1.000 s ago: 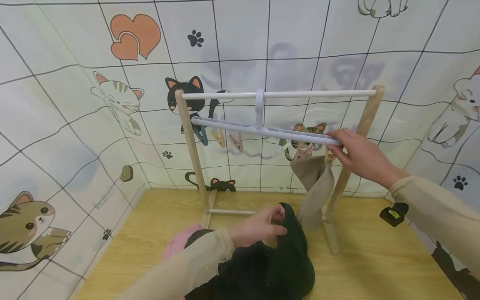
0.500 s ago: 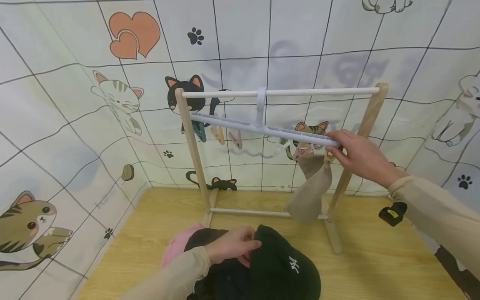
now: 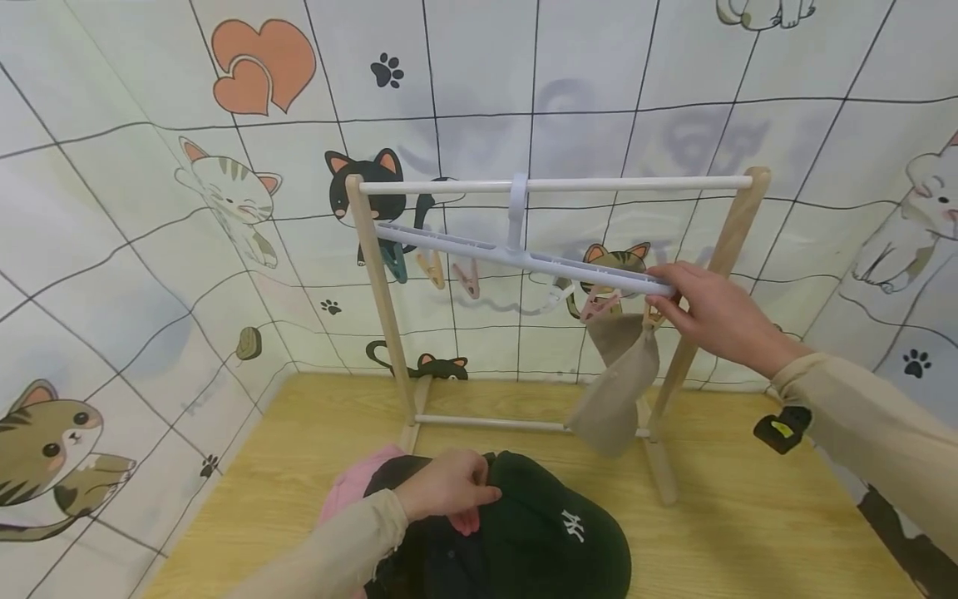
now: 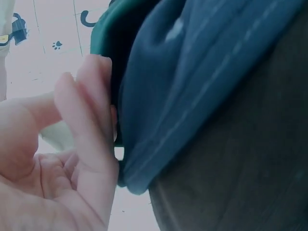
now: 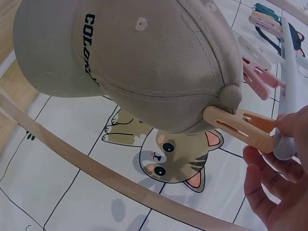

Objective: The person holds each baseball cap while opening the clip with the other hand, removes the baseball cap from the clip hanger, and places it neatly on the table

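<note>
My left hand (image 3: 445, 487) pinches the edge of a dark green baseball cap (image 3: 557, 541) with a white emblem, resting on a pile of caps. In the left wrist view, a navy cap (image 4: 178, 101) hangs beside the fingers, and the thumb's contact is hidden. My right hand (image 3: 726, 320) grips the right end of a pale lavender clip hanger (image 3: 584, 271), hooked on the rack's top bar and sloping down to the right. Beneath that hand hangs a beige cap (image 5: 159, 62), held at its crown by a peach clothespin (image 5: 240, 127).
A wooden rack (image 3: 385, 316) with white bars stands on the wood-patterned tabletop (image 3: 718, 499). Several other clips hang from the hanger, including a teal clip (image 3: 392, 260). At the pile's left lies a pink cap (image 3: 359, 482). A cat-printed sheet (image 3: 479, 83) covers the walls behind.
My left hand has drawn the green cap's edge leftward and down, turning its emblem into view. The beige cap has swung slightly. My right hand keeps its grip on the hanger.
</note>
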### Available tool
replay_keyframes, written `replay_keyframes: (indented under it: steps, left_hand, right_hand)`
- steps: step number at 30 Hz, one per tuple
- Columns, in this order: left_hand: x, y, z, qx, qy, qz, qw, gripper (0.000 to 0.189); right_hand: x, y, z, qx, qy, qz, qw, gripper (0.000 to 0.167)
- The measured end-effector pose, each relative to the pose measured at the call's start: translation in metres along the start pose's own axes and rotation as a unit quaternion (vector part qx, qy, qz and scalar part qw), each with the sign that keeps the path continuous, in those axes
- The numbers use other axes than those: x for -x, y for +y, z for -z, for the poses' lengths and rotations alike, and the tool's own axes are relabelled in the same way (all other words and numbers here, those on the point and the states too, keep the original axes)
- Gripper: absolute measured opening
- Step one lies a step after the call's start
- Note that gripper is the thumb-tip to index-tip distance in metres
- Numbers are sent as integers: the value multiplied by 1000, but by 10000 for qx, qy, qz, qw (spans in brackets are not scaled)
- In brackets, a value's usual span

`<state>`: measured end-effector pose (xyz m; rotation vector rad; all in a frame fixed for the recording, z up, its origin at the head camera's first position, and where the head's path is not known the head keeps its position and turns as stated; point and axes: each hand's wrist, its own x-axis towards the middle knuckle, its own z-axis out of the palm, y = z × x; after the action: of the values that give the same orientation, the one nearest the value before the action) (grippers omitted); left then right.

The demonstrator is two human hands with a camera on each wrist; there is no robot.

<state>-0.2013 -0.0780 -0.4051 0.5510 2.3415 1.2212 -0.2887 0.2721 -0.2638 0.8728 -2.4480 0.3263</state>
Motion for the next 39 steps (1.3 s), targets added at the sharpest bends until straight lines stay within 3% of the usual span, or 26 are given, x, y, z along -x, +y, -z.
replay_keyframes:
  steps: [14,21,27,33,39]
  left_hand:
    - [0,11,21,-828,56,-347,9959,23]
    - [-6,15,38,-1980,584,-684,9761,19]
    - [-15,21,48,-2394,914,-1047,9609,15]
    - [-28,35,52,-2702,973,-925,9534,17]
    - [-43,54,51,-2939,730,-896,9488,26]
  right_hand:
    - [1,-5,5,-8,-49,161,9999,35]
    - [1,-13,10,74,-71,242,9997,36]
    - [0,-19,13,60,-53,275,9996,36]
    - [-2,-22,14,124,-39,369,9992,34]
    - [-2,-24,13,146,8,549,9984,35]
